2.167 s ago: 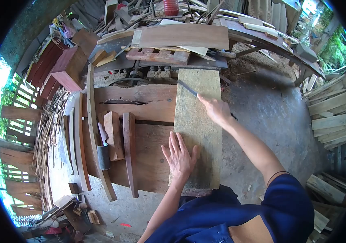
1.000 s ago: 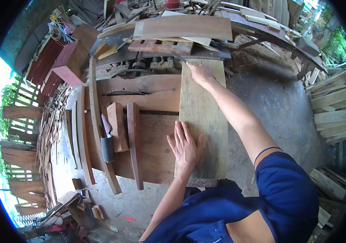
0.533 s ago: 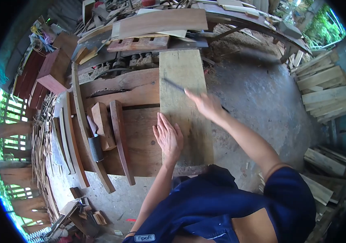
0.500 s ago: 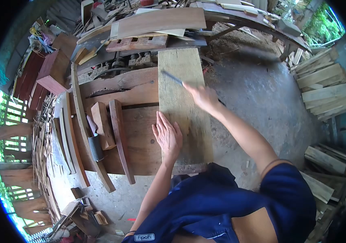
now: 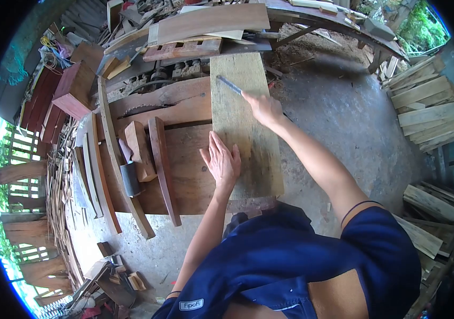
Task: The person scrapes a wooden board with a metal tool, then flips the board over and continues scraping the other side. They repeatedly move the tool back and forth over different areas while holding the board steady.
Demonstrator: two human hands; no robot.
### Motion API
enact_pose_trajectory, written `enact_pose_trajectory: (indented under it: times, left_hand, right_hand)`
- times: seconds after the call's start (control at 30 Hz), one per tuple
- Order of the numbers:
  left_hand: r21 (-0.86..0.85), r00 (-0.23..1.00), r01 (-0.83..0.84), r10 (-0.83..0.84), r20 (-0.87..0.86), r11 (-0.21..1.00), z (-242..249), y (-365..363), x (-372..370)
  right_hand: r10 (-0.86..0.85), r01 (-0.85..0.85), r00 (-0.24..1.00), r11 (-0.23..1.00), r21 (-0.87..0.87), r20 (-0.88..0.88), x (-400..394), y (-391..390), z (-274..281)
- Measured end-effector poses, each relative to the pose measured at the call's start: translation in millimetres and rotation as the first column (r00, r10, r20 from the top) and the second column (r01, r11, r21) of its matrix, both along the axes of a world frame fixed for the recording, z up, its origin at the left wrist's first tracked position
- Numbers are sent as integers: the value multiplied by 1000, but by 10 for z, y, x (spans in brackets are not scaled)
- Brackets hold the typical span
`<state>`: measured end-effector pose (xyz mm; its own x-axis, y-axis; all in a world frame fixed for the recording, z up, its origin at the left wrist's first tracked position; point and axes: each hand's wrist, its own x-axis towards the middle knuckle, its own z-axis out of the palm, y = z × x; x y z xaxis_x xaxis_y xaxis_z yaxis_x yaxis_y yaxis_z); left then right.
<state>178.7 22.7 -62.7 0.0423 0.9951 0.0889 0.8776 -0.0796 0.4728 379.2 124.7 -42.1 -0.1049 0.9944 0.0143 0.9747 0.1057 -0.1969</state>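
A wide pale plank (image 5: 245, 154) lies lengthwise in front of me on the wooden workbench. On the plank's left edge my left hand (image 5: 222, 162) rests flat, fingers stretched toward the far end. My right hand (image 5: 265, 110) is closed round a narrow grey tool (image 5: 229, 85). It points forward and left over the plank's far part, and a dark end shows behind the hand. Its exact kind is too small to tell, as is whether it touches the wood.
Left of the plank, a slotted circular saw blade (image 5: 144, 110) pokes through the bench top (image 5: 184, 159). Curved wood pieces (image 5: 164, 170), a wood block (image 5: 140, 151) and a dark grey cylinder (image 5: 130, 179) lie there. Boards (image 5: 213, 24) are stacked beyond; more planks (image 5: 429, 111) lean at right.
The bench and plank sit slightly higher in view. My right hand and the tool have shifted a little toward the plank's far end; my left hand stays on its left edge.
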Motion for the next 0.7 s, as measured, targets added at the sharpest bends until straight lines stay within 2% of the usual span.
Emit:
enact_pose_trajectory:
  times: [0.07, 0.1, 0.17, 0.2, 0.23, 0.27, 0.33, 0.4, 0.43, 0.47, 0.53, 0.57, 0.6, 0.63, 0.67, 0.7]
  left_hand:
    - [-38, 999, 22, -23, -31, 999, -13, -82, -87]
    - [-28, 997, 18, -20, -70, 999, -44, -190, -135]
    - [-48, 995, 16, -21, -102, 999, -1, -277, -168]
    - [-48, 995, 11, -15, -99, 999, -6, -259, -170]
    - [-48, 996, 12, -16, -89, 999, -19, -265, -167]
    - [-44, 997, 16, -20, -79, 999, -27, -265, -157]
    - [-26, 997, 25, -27, -78, 999, -38, -242, -157]
    - [-22, 995, 45, -47, -88, 999, -58, -280, -177]
    - [-26, 995, 40, -42, -89, 999, -57, -283, -176]
    - [-23, 995, 33, -35, -89, 999, -48, -258, -167]
    - [-7, 994, 44, -44, -99, 999, -44, -260, -173]
    - [13, 996, 40, -39, -77, 999, -55, -275, -178]
    - [34, 998, 32, -31, -49, 999, -58, -270, -181]
    - [37, 998, 31, -30, -46, 999, -67, -262, -197]
    - [76, 999, 1, -4, 43, 997, -86, -262, -210]
    - [110, 991, -34, 20, 134, 993, -104, -261, -211]
  right_hand:
    - [-30, 25, 993, 998, 53, 110, -66, 83, 26]
    - [-96, 95, 995, 995, -23, -31, -153, -80, 35]
    - [61, -53, 995, 994, 96, -85, -206, -506, -142]
    - [152, -150, 988, 986, 69, -22, -248, -805, -67]
    - [173, -174, 983, 985, 11, 65, -375, -1066, 16]
    - [214, -213, 975, 977, -18, 60, -429, -1225, -7]
    - [295, -320, 944, 929, 187, 150, -366, -1037, -141]
    - [188, -188, 982, 979, 78, 0, -384, -619, -182]
    - [134, -145, 987, 979, 141, 84, -418, -373, -247]
    - [123, -134, 989, 980, 145, 84, -462, -226, -170]
    - [68, -70, 986, 998, 7, 154, -537, -38, -6]
    - [48, -48, 999, 999, -25, 4, -572, -105, -38]
    - [47, -47, 999, 999, -22, 5, -578, -272, -11]
    - [117, -117, 993, 993, -37, 22, -569, -537, 64]
    - [190, -188, 981, 981, -55, 38, -552, -784, 91]
    - [246, -246, 967, 969, 0, 61, -519, -1034, 50]
